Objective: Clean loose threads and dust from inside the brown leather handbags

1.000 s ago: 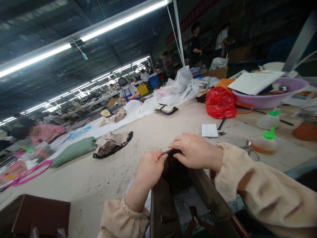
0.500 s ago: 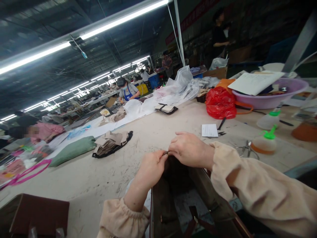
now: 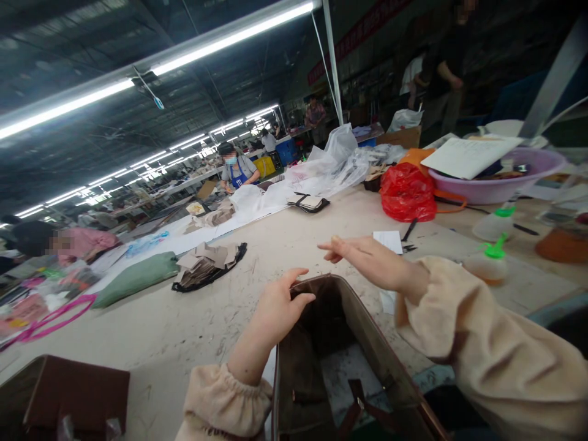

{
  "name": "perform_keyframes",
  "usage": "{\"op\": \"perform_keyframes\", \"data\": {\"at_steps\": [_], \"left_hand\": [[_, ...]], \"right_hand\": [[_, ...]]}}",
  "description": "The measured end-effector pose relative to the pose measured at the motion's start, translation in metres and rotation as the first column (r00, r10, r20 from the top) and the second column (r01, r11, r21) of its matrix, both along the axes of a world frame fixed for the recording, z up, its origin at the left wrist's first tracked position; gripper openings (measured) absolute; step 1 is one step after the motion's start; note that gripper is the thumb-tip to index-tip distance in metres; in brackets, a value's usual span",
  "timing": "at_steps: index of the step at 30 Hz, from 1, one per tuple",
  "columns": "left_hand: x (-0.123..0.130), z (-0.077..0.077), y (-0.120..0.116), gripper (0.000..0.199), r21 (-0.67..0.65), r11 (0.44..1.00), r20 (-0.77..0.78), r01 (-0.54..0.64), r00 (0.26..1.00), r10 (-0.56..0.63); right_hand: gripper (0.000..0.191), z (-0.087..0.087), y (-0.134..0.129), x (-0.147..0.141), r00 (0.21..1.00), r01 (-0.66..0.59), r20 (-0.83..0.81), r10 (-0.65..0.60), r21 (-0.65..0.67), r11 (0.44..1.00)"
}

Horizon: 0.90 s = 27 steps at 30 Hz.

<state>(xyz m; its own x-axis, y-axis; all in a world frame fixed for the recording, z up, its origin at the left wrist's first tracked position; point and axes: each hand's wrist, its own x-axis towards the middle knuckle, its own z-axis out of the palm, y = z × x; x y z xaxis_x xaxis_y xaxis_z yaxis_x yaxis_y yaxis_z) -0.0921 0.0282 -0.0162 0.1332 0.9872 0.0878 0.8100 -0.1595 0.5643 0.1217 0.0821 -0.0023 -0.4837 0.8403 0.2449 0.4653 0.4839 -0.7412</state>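
An open dark-brown bag (image 3: 367,318) stands in front of me, its stiff rim spread so that the lining and a strap with a small metal fitting (image 3: 359,403) show inside. My left hand (image 3: 275,309) is at the far left corner of the rim, thumb and forefinger apart on either side of the edge. Above and beyond the far right corner, my right hand (image 3: 367,257) hovers free of the bag with its fingers stretched out to the left. At the lower left lies a second brown bag (image 3: 78,392).
Stacked pieces (image 3: 206,264) and a green bundle (image 3: 138,278) lie left. A red plastic bag (image 3: 408,193), a lilac basin (image 3: 496,184) and green-capped bottles (image 3: 493,260) stand right. A person in a blue apron (image 3: 239,174) works across the table; others are farther off.
Both hands were together pinching the far rim. My right hand has let go and lifted away to the right; my left finger and thumb have parted. The bag's mouth has widened.
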Motion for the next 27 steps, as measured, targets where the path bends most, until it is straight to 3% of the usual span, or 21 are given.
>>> {"op": "perform_keyframes", "data": {"at_steps": [2,5,10,14,17,20,21,23,25,27], "left_hand": [[0.000,0.004,0.001,0.042,0.006,1.000,-0.069,0.010,0.998,-0.010],[0.005,0.011,0.003,0.040,0.057,0.998,-0.224,0.039,0.974,-0.026],[0.018,0.016,0.006,0.030,0.127,0.976,-0.525,0.176,0.847,-0.084],[0.024,0.015,0.010,0.034,0.116,0.982,-0.566,0.147,0.822,-0.057],[0.022,0.015,0.014,0.037,0.045,0.996,-0.402,0.075,0.914,-0.051],[0.014,0.015,0.014,0.049,-0.137,0.990,0.033,-0.022,0.999,0.027],[0.010,0.015,0.013,0.057,-0.215,0.976,0.221,-0.036,0.972,0.084],[0.000,0.015,0.008,0.075,-0.315,0.948,0.502,-0.053,0.838,0.214],[-0.009,0.015,0.002,0.085,-0.316,0.943,0.578,-0.107,0.766,0.281],[-0.015,0.016,-0.005,0.078,-0.211,0.963,0.451,-0.169,0.857,0.249]], "right_hand": [[0.062,-0.008,-0.002,0.011,0.968,0.065,-0.234,-0.087,-0.099,0.993],[0.058,-0.030,-0.010,0.022,0.881,0.139,-0.421,-0.214,-0.202,0.969],[0.053,-0.068,-0.027,0.025,0.825,0.157,-0.480,-0.298,-0.311,0.937],[0.051,-0.089,-0.028,0.027,0.807,0.121,-0.507,-0.304,-0.361,0.925],[0.052,-0.102,-0.023,0.027,0.778,0.128,-0.525,-0.345,-0.405,0.905],[0.054,-0.111,-0.018,0.027,0.786,0.120,-0.512,-0.347,-0.425,0.897],[0.055,-0.112,-0.018,0.027,0.798,0.103,-0.506,-0.326,-0.419,0.902],[0.056,-0.113,-0.017,0.030,0.820,0.083,-0.496,-0.287,-0.393,0.916],[0.056,-0.113,-0.017,0.035,0.830,0.108,-0.477,-0.287,-0.367,0.924],[0.055,-0.114,-0.017,0.040,0.831,0.163,-0.457,-0.316,-0.342,0.925]]}}
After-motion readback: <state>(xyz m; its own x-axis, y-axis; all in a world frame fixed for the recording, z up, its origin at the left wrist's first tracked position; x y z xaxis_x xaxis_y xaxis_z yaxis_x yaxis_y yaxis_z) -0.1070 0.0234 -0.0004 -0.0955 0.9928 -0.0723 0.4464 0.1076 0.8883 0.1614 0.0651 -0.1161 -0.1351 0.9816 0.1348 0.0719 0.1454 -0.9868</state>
